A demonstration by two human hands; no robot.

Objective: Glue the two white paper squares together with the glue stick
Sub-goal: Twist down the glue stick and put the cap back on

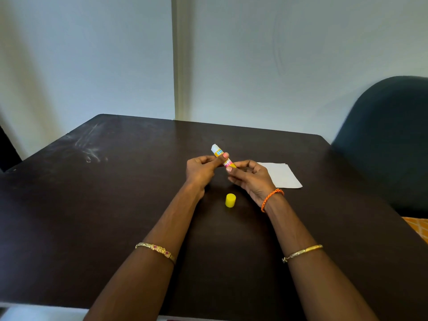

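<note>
An uncapped glue stick point(218, 152) with a yellow and pink label is held tilted above the dark table point(115, 205), its white tip pointing up and to the left. My left hand point(200, 169) pinches its middle with the thumb on top. My right hand point(251, 177) pinches its lower end. The yellow cap point(230, 200) stands on the table just below both hands. White paper squares point(283, 176) lie stacked flat to the right of my right hand; how many there are cannot be told.
A dark blue chair back point(389, 140) stands at the table's right side. An orange patterned cloth point(416, 225) shows at the right edge. A pale wall rises behind the table's far edge. Pale scuff marks point(90, 149) streak the table's far left.
</note>
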